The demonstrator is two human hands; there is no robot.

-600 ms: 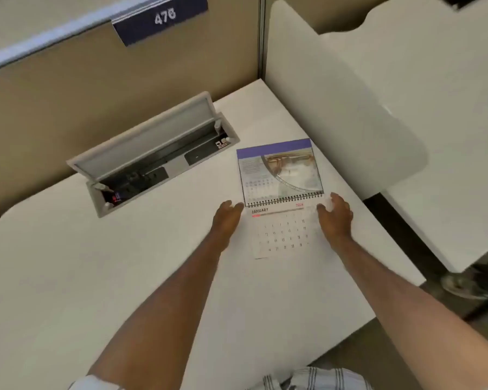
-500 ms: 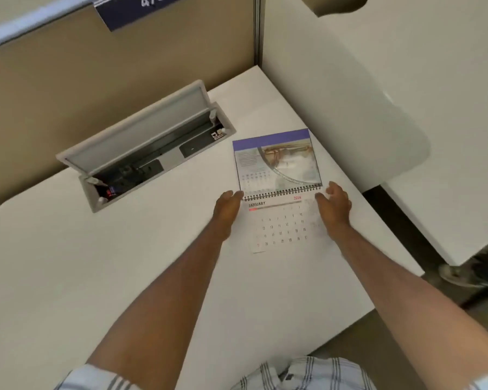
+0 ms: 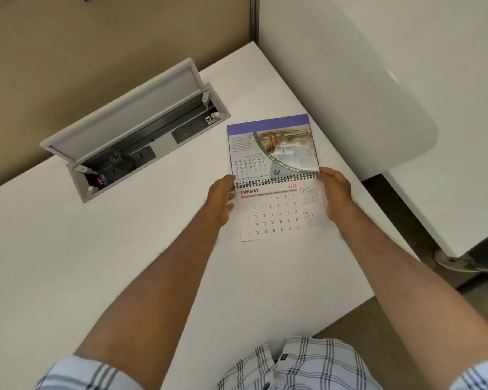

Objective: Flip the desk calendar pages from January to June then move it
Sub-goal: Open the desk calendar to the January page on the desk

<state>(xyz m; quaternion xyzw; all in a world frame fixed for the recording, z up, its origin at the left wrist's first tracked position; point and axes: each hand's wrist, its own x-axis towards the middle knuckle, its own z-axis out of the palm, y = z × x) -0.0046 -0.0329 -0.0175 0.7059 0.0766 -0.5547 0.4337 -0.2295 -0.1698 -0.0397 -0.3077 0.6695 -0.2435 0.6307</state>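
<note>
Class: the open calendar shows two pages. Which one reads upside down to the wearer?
The far page, beyond the spiral binding, with the purple band and photo. Its print is inverted, while the near January page reads upright.

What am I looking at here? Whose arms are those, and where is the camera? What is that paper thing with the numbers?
There is no machine here. The arms belong to a person, and the camera sits on their head, looking down, so you see what they see. The left hand and the right hand are each at one side of a desk calendar, near its black spiral binding. It lies open on a white desk, and the page nearest the person says January. The page beyond the spiral has a picture and is upside down from here. Further left, a grey socket box is set into the desk with its lid up. The checked cloth at the bottom is the person's shirt.
</note>
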